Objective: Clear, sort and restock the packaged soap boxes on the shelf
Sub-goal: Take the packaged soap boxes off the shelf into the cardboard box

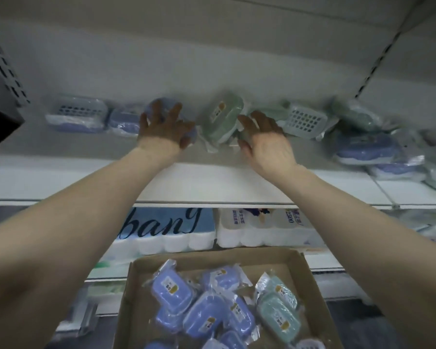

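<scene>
A rounded green soap box [222, 117] in crinkled clear wrap leaned tilted mid-row on the white metal shelf [212, 180]. Just left of it the left hand [164, 127] curled its wide-spread fingers [159, 110] over a rounded blue soap box [193, 134]; just right of it the right hand [268, 139] laid loosely extended fingers [243, 120] against its wrap, though whether they gripped could not be told. Below it, an open cardboard box [305, 273] held a loose heap of wrapped blue and green packs [204, 316].
</scene>
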`<act>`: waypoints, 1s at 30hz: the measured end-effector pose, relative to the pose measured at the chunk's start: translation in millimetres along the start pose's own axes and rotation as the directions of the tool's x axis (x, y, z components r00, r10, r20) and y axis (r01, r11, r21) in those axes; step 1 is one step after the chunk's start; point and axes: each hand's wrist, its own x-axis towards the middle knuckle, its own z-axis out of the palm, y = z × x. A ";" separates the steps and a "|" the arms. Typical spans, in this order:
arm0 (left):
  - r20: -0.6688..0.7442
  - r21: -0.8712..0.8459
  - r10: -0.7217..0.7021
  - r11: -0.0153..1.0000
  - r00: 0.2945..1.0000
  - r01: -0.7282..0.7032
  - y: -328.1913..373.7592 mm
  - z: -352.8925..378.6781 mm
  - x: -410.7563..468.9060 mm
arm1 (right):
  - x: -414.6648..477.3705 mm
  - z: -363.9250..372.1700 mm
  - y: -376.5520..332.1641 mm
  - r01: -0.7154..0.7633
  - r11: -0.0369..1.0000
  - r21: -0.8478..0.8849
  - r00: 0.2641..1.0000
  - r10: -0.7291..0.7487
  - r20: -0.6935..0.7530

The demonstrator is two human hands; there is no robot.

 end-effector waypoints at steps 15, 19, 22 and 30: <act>-0.029 -0.053 0.028 0.998 0.999 -0.030 -38.3 -26.4 -41.8 | 56.3 30.9 -29.2 -0.067 0.994 0.085 0.985 0.053 0.162; -0.056 -0.144 -0.073 0.987 0.996 0.064 -37.7 -30.5 -55.8 | 24.7 36.1 -45.6 0.010 0.998 0.069 1.000 -0.008 -0.022; -0.109 -0.228 -0.080 0.972 0.991 0.053 -46.7 -23.7 -66.9 | 28.5 44.4 -54.8 0.000 0.995 0.099 0.994 0.011 -0.104; 0.086 -0.155 -0.211 0.963 0.974 0.223 -57.0 -19.1 -83.9 | 45.7 63.0 -84.9 -0.198 0.966 0.168 0.970 0.168 0.173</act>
